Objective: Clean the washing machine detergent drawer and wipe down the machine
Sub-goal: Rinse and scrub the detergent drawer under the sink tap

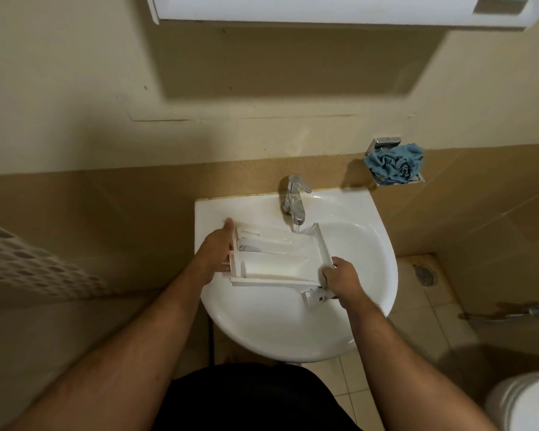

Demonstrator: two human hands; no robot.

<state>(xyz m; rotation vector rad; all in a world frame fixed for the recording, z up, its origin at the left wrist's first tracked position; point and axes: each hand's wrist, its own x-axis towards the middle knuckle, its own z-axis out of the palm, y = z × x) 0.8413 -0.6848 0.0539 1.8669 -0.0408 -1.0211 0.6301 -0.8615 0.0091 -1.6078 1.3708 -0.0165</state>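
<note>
A white detergent drawer (277,259) with several compartments is held level over the white sink (274,331). My left hand (217,253) grips its left end, thumb along the far edge. My right hand (343,278) grips the front right corner near the drawer's face plate. Water runs from the chrome tap (294,199) into the far right corner of the drawer. A crumpled blue cloth (394,163) sits in a metal wall holder to the right of the tap.
A white cabinet (324,7) hangs above the sink. A floor drain (423,275) lies on the tiled floor at right. A toilet lid (523,402) shows at the bottom right. A perforated white basket (28,262) is at left.
</note>
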